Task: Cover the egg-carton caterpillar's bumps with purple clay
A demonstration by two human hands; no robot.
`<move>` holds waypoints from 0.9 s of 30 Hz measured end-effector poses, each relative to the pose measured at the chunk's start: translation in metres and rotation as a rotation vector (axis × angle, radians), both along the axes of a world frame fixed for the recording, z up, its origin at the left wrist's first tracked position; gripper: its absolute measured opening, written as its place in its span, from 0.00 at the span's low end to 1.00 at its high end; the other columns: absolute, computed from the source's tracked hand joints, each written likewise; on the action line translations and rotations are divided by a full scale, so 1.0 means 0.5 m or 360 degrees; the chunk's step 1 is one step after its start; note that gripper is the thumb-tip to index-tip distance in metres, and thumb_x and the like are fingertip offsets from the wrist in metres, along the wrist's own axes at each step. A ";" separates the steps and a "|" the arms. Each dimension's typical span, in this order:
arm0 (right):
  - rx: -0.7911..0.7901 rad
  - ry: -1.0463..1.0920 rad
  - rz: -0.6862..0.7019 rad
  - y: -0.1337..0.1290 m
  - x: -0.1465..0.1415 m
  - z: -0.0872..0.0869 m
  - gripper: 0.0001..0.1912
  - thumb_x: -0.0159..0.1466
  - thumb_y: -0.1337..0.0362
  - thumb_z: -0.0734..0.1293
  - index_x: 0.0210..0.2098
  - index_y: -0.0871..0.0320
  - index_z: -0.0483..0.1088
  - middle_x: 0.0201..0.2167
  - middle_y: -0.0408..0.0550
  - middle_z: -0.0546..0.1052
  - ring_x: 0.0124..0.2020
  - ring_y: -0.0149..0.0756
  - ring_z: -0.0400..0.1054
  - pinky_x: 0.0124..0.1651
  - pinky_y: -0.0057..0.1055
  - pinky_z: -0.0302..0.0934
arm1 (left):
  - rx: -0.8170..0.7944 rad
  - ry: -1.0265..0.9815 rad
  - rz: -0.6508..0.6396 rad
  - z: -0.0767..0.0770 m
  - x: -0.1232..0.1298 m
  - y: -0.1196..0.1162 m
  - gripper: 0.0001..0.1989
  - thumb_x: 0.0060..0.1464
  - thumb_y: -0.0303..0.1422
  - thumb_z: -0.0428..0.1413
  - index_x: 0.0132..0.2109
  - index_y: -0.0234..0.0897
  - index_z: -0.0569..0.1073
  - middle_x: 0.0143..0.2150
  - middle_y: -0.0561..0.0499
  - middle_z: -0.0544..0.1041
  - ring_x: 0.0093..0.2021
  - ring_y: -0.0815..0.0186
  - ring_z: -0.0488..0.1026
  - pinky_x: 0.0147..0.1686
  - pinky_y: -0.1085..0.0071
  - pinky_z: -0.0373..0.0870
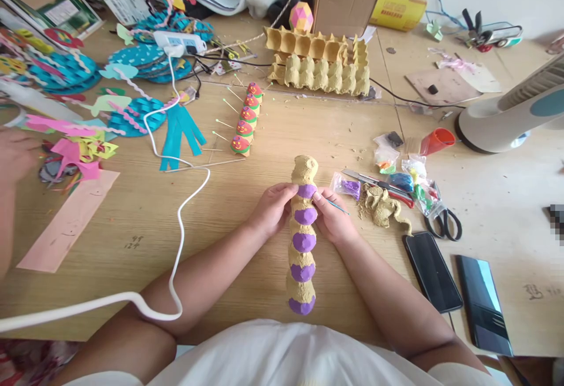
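Upright in front of me is an egg carton strip [304, 230], tan and bumpy, with purple clay patches down its row of cups. My left hand [275, 207] pinches its left edge near the upper end. On the opposite edge, my right hand [332, 212] grips with the thumb near the topmost purple patch. A thin blue tool [338, 205] sticks out from the right hand's fingers. To the right lies a small bag of purple clay [351, 188]. Farther off stands a painted egg carton strip [247, 120] with red, green and purple cups and thin sticks.
On the right are a utility knife [374, 181], torn carton scraps [382, 205], scissors [445, 224], two phones [434, 271] and a fan base [480, 124]. A white cable [180, 221] crosses the left side. Egg cartons [326, 74] stand behind. Another person's hand [17, 154] is far left.
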State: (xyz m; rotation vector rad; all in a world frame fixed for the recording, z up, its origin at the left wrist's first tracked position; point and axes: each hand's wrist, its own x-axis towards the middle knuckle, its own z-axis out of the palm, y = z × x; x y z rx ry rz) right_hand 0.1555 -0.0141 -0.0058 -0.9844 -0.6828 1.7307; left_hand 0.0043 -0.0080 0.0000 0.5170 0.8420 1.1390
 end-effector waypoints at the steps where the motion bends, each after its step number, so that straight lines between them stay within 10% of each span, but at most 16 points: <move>1: -0.0010 0.0009 -0.0012 0.001 0.000 0.000 0.22 0.51 0.47 0.84 0.31 0.54 0.76 0.26 0.40 0.78 0.27 0.31 0.68 0.33 0.30 0.65 | -0.0002 -0.0022 -0.0014 0.001 0.001 0.000 0.20 0.45 0.47 0.74 0.35 0.34 0.84 0.33 0.47 0.84 0.31 0.66 0.77 0.35 0.69 0.73; 27: 0.0393 -0.0506 -0.0078 0.006 0.024 -0.001 0.15 0.59 0.50 0.80 0.29 0.54 0.80 0.25 0.42 0.77 0.27 0.32 0.64 0.32 0.31 0.60 | 0.0200 0.0126 -0.0128 0.000 -0.005 0.006 0.16 0.45 0.42 0.76 0.38 0.38 0.86 0.40 0.46 0.88 0.43 0.59 0.84 0.47 0.65 0.77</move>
